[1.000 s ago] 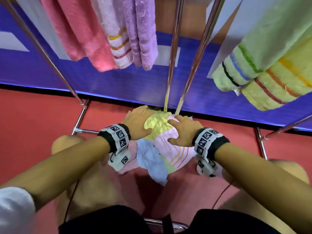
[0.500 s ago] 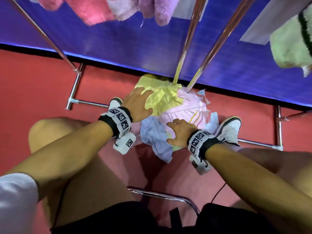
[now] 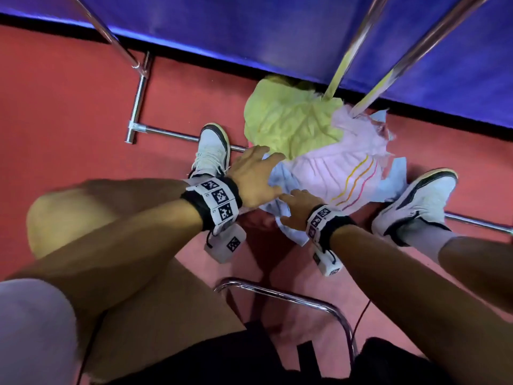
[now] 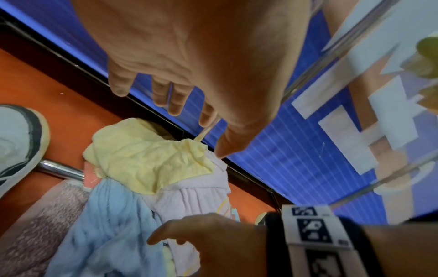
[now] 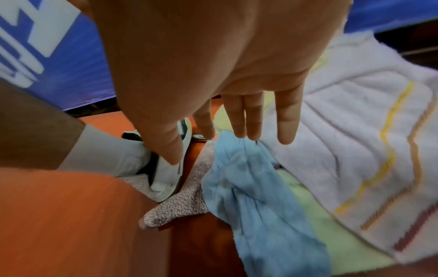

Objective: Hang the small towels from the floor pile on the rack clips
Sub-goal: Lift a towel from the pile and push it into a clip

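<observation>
A pile of small towels (image 3: 327,162) lies on the red floor (image 3: 69,93) against the foot of a blue banner wall (image 3: 277,31), between the person's two white sneakers, the left (image 3: 212,151) and the right (image 3: 416,204). Chrome rack tubes (image 3: 358,43) slant down into the back of the pile, and a chrome base bar (image 3: 166,133) runs along the floor behind the left shoe and under the cloth. A curved chrome rail (image 3: 291,298) sits between the knees.

On top lies a crumpled yellow towel (image 3: 288,120), thin and wrinkled. Beside it is a pale pink terry towel (image 3: 333,173) with wavy yellow, orange and pink stripes. A light blue towel (image 3: 280,179), soft and twisted into folds, spills towards the person, with a nubbly mauve towel (image 5: 187,204) at its left edge.

The left hand (image 3: 254,176) hovers over the near edge of the pile, its grip slack, fingers spread and gently bent, holding nothing. The right hand (image 3: 297,207) lies low over the blue towel with fingers straight and together, grip wide open, fingertips (image 5: 251,131) at the blue folds.
</observation>
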A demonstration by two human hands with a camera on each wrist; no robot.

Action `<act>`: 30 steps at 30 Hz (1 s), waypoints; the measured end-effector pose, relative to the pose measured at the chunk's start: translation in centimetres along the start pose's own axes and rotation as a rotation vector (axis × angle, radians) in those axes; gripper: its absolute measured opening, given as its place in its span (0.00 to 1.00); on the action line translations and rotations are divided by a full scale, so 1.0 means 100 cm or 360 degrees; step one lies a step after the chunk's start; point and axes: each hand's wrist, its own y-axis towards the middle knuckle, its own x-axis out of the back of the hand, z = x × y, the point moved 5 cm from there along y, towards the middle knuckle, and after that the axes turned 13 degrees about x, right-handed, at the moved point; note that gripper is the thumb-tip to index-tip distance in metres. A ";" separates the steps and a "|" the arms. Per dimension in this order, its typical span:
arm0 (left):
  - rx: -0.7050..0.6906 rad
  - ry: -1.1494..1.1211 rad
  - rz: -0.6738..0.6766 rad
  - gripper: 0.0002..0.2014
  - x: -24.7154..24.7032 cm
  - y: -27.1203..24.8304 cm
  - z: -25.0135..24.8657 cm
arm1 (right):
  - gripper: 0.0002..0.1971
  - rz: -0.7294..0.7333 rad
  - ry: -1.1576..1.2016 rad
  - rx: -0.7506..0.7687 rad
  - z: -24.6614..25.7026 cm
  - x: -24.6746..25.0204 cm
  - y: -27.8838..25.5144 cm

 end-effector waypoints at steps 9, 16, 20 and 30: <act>0.0137 0.0027 0.0090 0.42 -0.009 0.007 0.021 | 0.27 -0.0090 0.0188 -0.0267 -0.038 -0.041 0.018; 0.0135 0.0037 0.0137 0.40 -0.011 0.012 0.016 | 0.33 -0.0033 0.0260 -0.0242 -0.050 -0.057 0.032; 0.0181 0.0041 0.0124 0.38 -0.007 0.016 0.017 | 0.34 -0.0110 0.0329 -0.0118 -0.036 -0.050 0.035; -0.0004 0.0071 0.0003 0.47 0.008 0.026 0.002 | 0.12 -0.0694 0.0721 0.0107 -0.004 0.042 0.006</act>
